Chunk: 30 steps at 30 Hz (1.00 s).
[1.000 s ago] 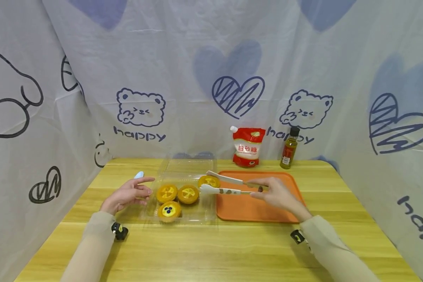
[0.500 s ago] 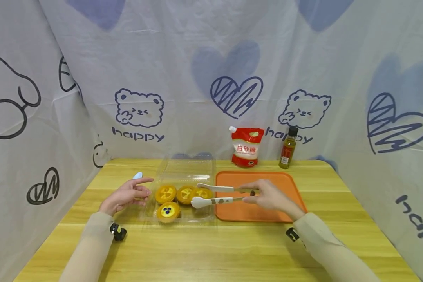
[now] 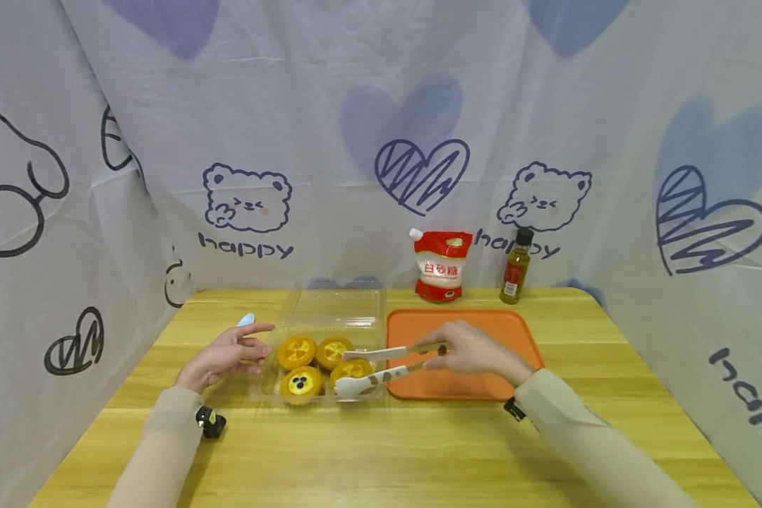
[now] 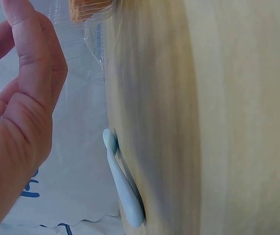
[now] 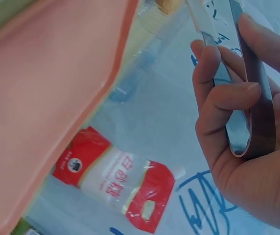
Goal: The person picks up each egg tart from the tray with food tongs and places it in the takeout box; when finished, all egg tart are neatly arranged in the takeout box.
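Observation:
My right hand grips a pair of tongs, its fingers and thumb curled round the metal arms, as the right wrist view shows. The white tong ends reach over an egg tart at the front right of a clear plastic box; whether they still squeeze it, I cannot tell. Two more plain tarts lie behind, one at the back left. A tart topped with blueberries sits front left. Beside the box's left side hovers my left hand, fingers loosely bent, holding nothing.
An orange tray lies right of the box, under my right hand. Behind it stand a red and white sugar pouch and an oil bottle. A pale blue spoon lies beyond my left hand. A printed cloth hangs round the table.
The tongs and the tart between their ends have moved left and toward me, from the box's right edge down into its front right. The left hand has stayed in place.

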### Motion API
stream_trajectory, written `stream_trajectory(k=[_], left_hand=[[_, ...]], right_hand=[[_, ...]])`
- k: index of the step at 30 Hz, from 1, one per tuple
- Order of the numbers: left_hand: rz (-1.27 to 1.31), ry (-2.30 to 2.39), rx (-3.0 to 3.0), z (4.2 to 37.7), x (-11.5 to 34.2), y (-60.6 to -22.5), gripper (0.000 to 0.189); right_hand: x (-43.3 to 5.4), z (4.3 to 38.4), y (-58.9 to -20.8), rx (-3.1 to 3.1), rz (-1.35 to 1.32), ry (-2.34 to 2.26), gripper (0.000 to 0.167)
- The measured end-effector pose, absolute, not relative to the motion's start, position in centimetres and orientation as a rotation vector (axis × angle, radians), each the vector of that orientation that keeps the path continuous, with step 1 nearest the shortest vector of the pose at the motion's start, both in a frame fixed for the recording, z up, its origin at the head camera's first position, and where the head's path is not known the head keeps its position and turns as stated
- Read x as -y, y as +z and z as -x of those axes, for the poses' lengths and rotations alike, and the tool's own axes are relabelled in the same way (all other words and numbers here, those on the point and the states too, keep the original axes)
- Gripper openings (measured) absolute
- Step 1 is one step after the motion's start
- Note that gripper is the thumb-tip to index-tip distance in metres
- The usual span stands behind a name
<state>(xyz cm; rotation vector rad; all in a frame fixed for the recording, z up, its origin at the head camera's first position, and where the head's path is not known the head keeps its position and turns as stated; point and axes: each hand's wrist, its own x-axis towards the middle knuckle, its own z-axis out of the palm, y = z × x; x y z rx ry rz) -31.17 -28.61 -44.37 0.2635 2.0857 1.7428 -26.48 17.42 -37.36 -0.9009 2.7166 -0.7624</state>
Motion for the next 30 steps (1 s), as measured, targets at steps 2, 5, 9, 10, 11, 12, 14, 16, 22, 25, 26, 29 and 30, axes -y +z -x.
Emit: stream_trajectory(k=[2, 5, 9, 10, 11, 12, 14, 16, 22, 25, 26, 29, 30], left_hand=[[-0.261, 1.745, -2.084, 31.2, 28.6, -44.4, 0.068], [-0.259, 1.750, -2.078, 31.2, 28.6, -44.5, 0.068], [-0.266, 1.751, -2.074, 31.2, 28.6, -44.5, 0.068], [-0.269, 1.752, -2.073, 31.2, 28.7, -44.5, 0.068], [-0.269, 1.754, -2.071, 31.2, 28.6, -44.5, 0.068], [-0.272, 1.755, -2.070, 31.2, 28.6, -44.5, 0.068], [-0.274, 1.757, -2.069, 31.2, 28.6, -44.5, 0.068], [-0.269, 1.760, -2.068, 31.2, 28.6, -44.5, 0.068], [-0.256, 1.754, -2.077, 31.1, 28.6, -44.5, 0.067], [-0.258, 1.756, -2.078, 31.1, 28.5, -44.5, 0.067], [-0.258, 1.757, -2.078, 31.1, 28.5, -44.5, 0.067], [-0.256, 1.760, -2.077, 31.2, 28.5, -44.5, 0.066], [-0.255, 1.761, -2.077, 31.2, 28.5, -44.5, 0.066]], right_hand=[[-17.1, 26.5, -37.0, -2.717, 0.900, -0.736, 0.035], [-16.9, 26.6, -36.6, -2.729, 0.910, -0.694, 0.033], [-16.8, 26.8, -36.6, -2.732, 0.906, -0.665, 0.033], [-16.7, 26.8, -36.5, -2.728, 0.906, -0.664, 0.034], [-16.8, 26.9, -36.5, -2.723, 0.899, -0.665, 0.034], [-16.8, 27.0, -36.5, -2.716, 0.890, -0.671, 0.035], [-16.9, 27.1, -36.4, -2.698, 0.871, -0.687, 0.036], [-17.1, 27.3, -36.5, -2.682, 0.858, -0.704, 0.036], [-17.7, 27.5, -36.4, -2.641, 0.863, -0.742, 0.038], [-17.8, 27.5, -36.0, -2.639, 0.867, -0.741, 0.036], [-17.8, 27.5, -35.9, -2.644, 0.875, -0.731, 0.035], [-17.8, 27.4, -35.7, -2.657, 0.871, -0.715, 0.034], [-17.8, 27.4, -35.6, -2.660, 0.873, -0.707, 0.034]])
